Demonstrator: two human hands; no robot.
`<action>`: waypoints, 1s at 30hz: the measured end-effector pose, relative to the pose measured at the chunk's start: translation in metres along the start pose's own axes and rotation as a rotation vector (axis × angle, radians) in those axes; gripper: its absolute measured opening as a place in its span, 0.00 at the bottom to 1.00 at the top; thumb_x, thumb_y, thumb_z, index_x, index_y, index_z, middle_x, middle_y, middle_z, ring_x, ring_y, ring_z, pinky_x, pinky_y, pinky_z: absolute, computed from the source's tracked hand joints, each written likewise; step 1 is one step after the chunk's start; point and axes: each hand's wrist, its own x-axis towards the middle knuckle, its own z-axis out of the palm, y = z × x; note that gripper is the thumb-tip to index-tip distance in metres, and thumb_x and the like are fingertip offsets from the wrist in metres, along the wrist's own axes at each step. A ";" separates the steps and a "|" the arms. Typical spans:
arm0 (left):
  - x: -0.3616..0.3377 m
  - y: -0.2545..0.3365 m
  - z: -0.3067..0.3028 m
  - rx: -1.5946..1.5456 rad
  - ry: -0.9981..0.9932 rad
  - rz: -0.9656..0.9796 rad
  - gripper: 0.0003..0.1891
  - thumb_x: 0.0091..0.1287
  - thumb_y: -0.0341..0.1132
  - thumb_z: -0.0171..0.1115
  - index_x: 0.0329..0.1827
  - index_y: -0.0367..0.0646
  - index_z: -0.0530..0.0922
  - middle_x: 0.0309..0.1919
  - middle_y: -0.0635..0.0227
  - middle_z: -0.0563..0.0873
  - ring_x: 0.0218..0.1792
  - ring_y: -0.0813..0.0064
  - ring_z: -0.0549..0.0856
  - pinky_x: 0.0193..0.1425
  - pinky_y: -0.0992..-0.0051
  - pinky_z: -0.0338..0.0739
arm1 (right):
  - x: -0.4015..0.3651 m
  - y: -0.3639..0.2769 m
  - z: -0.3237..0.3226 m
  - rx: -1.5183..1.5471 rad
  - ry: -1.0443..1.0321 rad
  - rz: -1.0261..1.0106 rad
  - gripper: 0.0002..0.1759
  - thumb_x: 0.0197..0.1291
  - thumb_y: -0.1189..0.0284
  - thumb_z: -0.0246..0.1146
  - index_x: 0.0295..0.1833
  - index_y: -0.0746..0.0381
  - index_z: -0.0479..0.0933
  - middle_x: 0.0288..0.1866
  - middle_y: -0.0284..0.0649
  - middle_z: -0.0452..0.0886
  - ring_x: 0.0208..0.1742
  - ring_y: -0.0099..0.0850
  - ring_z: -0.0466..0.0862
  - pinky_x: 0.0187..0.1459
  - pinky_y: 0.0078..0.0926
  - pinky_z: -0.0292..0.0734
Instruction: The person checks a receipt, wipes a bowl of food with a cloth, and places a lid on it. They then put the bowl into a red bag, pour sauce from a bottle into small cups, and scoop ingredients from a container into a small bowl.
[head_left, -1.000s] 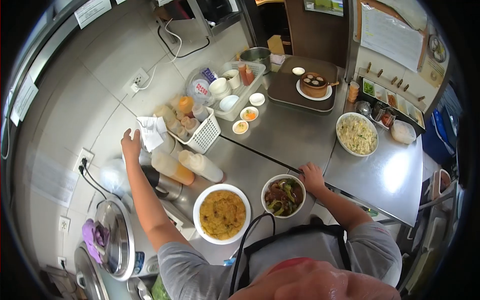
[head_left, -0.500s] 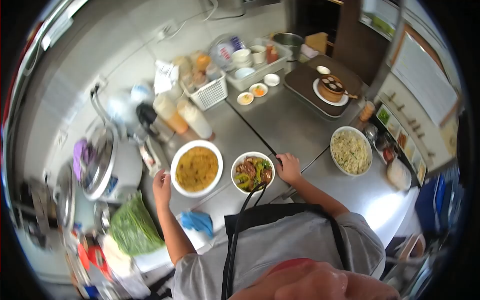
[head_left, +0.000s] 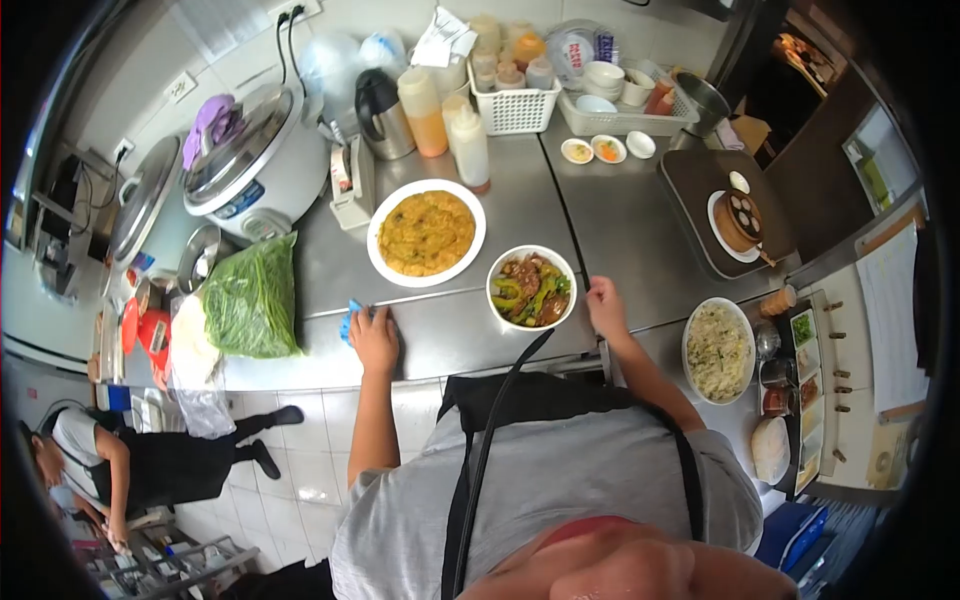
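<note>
Stainless-steel counter (head_left: pixel 450 330) runs just in front of the person's grey shirt and black apron. At its near edge the left hand (head_left: pixel 375 338) lies palm down, fingers flat, on a crumpled blue cloth (head_left: pixel 347 318). It presses rather than grasps, and the cloth, mostly covered, peeks out on the hand's left side. The right hand (head_left: pixel 604 303) is empty, fingers loosely bent, resting on the counter just to the right of a round white bowl of dark meat and green peppers (head_left: pixel 530 288); whether it touches the rim I cannot tell. That bowl sits between the hands, much nearer the right one.

Just beyond lies a wide white plate of yellow rice (head_left: pixel 427 232), and to the left a clear bag of green vegetables (head_left: pixel 252 300). Farther back stand plastic squeeze bottles (head_left: pixel 470 145) and a silver-lidded rice cooker (head_left: pixel 255 165).
</note>
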 end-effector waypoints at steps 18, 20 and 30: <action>0.137 -0.060 0.034 -0.443 -0.095 -0.100 0.21 0.52 0.39 0.55 0.51 0.45 0.70 0.37 0.53 0.76 0.37 0.54 0.75 0.43 0.65 0.69 | 0.156 -0.134 0.133 -0.497 -0.465 -0.182 0.16 0.48 0.75 0.51 0.44 0.66 0.72 0.40 0.45 0.76 0.32 0.40 0.77 0.36 0.33 0.72; 0.151 -0.062 0.047 -0.580 -0.145 -0.178 0.20 0.53 0.39 0.54 0.48 0.42 0.71 0.35 0.52 0.78 0.36 0.56 0.77 0.42 0.66 0.70 | 0.156 -0.133 0.149 -0.569 -0.438 -0.151 0.15 0.47 0.74 0.51 0.42 0.66 0.73 0.40 0.46 0.76 0.34 0.44 0.76 0.38 0.36 0.71; 0.185 -0.052 0.056 -0.621 -0.339 -0.312 0.16 0.51 0.42 0.57 0.34 0.37 0.76 0.28 0.53 0.80 0.32 0.59 0.80 0.37 0.68 0.72 | 0.163 -0.130 0.183 -0.462 -0.653 0.585 0.10 0.48 0.71 0.54 0.28 0.69 0.74 0.21 0.46 0.76 0.16 0.32 0.76 0.17 0.25 0.73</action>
